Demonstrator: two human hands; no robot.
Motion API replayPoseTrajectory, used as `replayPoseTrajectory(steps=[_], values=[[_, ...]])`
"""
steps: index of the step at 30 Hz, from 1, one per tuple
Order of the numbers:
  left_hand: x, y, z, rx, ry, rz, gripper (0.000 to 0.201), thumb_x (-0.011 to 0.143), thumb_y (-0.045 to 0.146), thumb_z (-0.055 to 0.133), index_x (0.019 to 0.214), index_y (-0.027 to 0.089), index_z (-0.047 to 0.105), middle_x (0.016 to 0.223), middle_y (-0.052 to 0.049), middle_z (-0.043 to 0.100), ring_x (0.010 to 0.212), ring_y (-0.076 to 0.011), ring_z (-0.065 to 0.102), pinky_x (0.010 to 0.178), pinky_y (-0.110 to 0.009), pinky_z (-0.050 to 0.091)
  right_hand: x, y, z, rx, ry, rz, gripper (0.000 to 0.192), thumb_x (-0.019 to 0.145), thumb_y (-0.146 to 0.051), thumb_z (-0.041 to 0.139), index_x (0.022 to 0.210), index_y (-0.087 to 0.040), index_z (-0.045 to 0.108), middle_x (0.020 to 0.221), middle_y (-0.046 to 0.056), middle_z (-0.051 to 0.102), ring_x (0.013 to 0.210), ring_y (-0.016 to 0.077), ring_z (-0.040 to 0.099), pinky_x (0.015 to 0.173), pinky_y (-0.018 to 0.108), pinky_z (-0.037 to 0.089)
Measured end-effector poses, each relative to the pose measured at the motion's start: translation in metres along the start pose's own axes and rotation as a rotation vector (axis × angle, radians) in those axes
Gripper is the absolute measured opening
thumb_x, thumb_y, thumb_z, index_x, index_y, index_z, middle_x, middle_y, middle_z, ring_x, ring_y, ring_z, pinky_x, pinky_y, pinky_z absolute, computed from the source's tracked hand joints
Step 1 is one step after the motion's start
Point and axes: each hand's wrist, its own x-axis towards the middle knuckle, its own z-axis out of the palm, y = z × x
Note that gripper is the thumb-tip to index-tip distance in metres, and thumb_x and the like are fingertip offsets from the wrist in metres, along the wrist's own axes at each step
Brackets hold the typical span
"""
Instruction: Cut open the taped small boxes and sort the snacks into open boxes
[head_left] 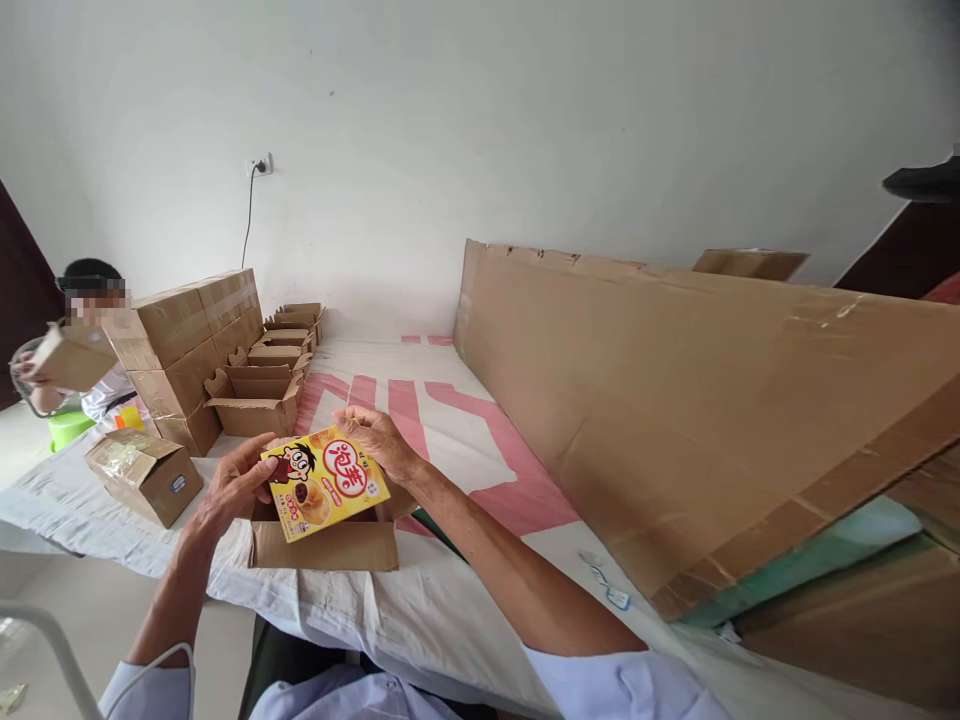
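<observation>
Both my hands hold a yellow snack box (324, 483) printed with a cartoon face and a red circle. My left hand (229, 487) grips its left edge. My right hand (379, 440) grips its top right corner. The box hovers just above an open brown cardboard carton (330, 545) that sits on the white cloth-covered table (450, 600), its front flap folded down toward me.
A sealed small carton (145, 473) lies at the left. Stacked sealed cartons (191, 345) and several open empty cartons (262, 385) stand further back. A large flat cardboard slab (675, 400) fills the right side. A person (82, 340) at far left holds a carton.
</observation>
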Motion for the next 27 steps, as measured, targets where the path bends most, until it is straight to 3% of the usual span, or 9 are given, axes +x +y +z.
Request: replayPoseTrajectory(steps=[3, 7, 10, 14, 18, 21, 27], values=[[0.001, -0.007, 0.005, -0.094, 0.013, -0.021, 0.076, 0.076, 0.068, 0.084, 0.128, 0.013, 0.075, 0.11, -0.015, 0.083, 0.1, -0.0337, 0.08, 0.068, -0.036, 0.067, -0.001, 0.003, -0.003, 0.018, 0.071, -0.011, 0.056, 0.074, -0.07, 0.085, 0.098, -0.022, 0.067, 0.083, 0.001, 0.074, 0.074, 0.0211, 0.07, 0.069, 0.034, 0.057], [0.006, -0.024, 0.01, -0.231, 0.207, 0.017, 0.076, 0.072, 0.068, 0.088, 0.122, 0.012, 0.077, 0.113, -0.017, 0.082, 0.101, -0.0332, 0.08, 0.065, -0.032, 0.066, -0.005, 0.016, -0.003, -0.035, 0.201, -0.029, 0.066, 0.079, -0.073, 0.078, 0.119, -0.022, 0.065, 0.122, 0.01, 0.077, 0.109, 0.0288, 0.073, 0.083, 0.037, 0.062], [0.008, -0.035, 0.017, -0.309, 0.259, 0.014, 0.079, 0.067, 0.065, 0.092, 0.122, 0.012, 0.077, 0.115, -0.017, 0.082, 0.104, -0.0336, 0.079, 0.065, -0.031, 0.066, -0.008, 0.029, 0.005, -0.053, 0.209, 0.005, 0.064, 0.082, -0.069, 0.077, 0.126, -0.025, 0.061, 0.138, 0.013, 0.072, 0.119, 0.0324, 0.071, 0.083, 0.042, 0.064], [0.008, -0.042, 0.029, -0.35, 0.264, 0.027, 0.075, 0.068, 0.065, 0.092, 0.12, 0.013, 0.078, 0.119, -0.018, 0.081, 0.113, -0.0366, 0.076, 0.072, -0.033, 0.066, -0.008, 0.048, 0.017, -0.034, 0.245, -0.01, 0.061, 0.086, -0.059, 0.076, 0.135, -0.029, 0.056, 0.138, 0.012, 0.073, 0.117, 0.034, 0.073, 0.082, 0.047, 0.065], [0.01, -0.044, 0.035, -0.395, 0.258, 0.023, 0.073, 0.069, 0.062, 0.092, 0.122, 0.014, 0.077, 0.127, -0.018, 0.079, 0.122, -0.0374, 0.073, 0.084, -0.037, 0.065, -0.003, 0.063, 0.021, -0.08, 0.187, -0.05, 0.063, 0.086, -0.059, 0.074, 0.14, -0.03, 0.057, 0.134, 0.011, 0.074, 0.119, 0.0333, 0.073, 0.089, 0.049, 0.065], [0.015, -0.045, 0.032, -0.395, 0.206, -0.006, 0.072, 0.067, 0.059, 0.094, 0.122, 0.015, 0.077, 0.128, -0.018, 0.078, 0.123, -0.0378, 0.072, 0.085, -0.037, 0.063, 0.001, 0.068, 0.02, -0.118, 0.142, -0.131, 0.061, 0.087, -0.056, 0.073, 0.139, -0.026, 0.06, 0.131, 0.011, 0.076, 0.117, 0.0309, 0.073, 0.097, 0.048, 0.063], [0.024, -0.049, 0.017, -0.326, 0.107, -0.102, 0.073, 0.06, 0.05, 0.096, 0.122, 0.017, 0.078, 0.124, -0.017, 0.08, 0.123, -0.038, 0.071, 0.077, -0.033, 0.059, 0.011, 0.06, 0.019, -0.07, 0.102, -0.159, 0.071, 0.088, -0.054, 0.069, 0.153, -0.029, 0.055, 0.132, 0.008, 0.076, 0.113, 0.0299, 0.074, 0.097, 0.045, 0.063]])
